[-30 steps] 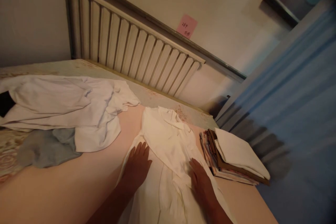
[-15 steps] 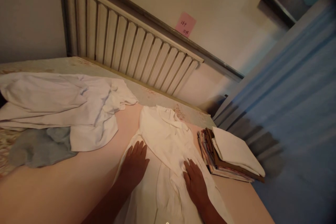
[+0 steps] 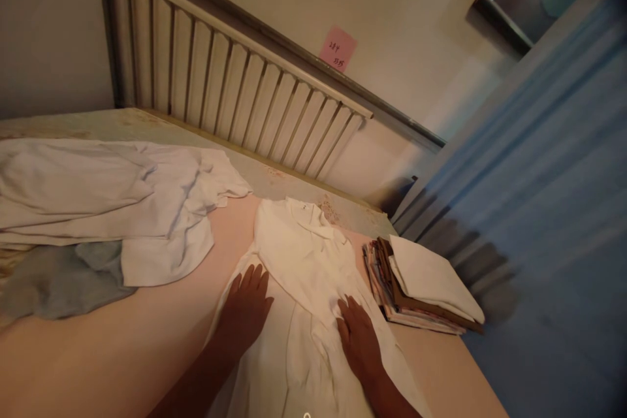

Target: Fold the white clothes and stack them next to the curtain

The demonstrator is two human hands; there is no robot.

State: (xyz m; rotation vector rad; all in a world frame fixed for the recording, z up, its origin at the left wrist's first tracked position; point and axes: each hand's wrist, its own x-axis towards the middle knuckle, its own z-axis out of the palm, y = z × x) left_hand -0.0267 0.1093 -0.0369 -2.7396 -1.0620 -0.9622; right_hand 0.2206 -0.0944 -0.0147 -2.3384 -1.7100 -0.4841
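Note:
A white collared garment [image 3: 298, 255], a shirt or dress, lies front up on the pink cloth, its collar toward the radiator. One sleeve is laid slantwise across its chest. My left hand [image 3: 247, 310] rests flat on the garment's left side, just below the shoulder, with the fingers stretched out. On the right side of the garment, lower down near the end of the folded sleeve, my right hand [image 3: 357, 336] lies with its fingers extended. The lower part of the garment runs out of view at the bottom.
Left of the garment lie loose white clothes [image 3: 98, 189] and a grey cloth [image 3: 68, 281]. A folded stack of clothes [image 3: 426, 281] stands at the right on the pink cloth [image 3: 122, 353]. Behind are a radiator [image 3: 235, 78] and a pink note [image 3: 337, 49]; a blue curtain [image 3: 553, 209] hangs at right.
The whole view has shifted slightly, so things appear a little farther left. Both hands stay in about the same places on the garment.

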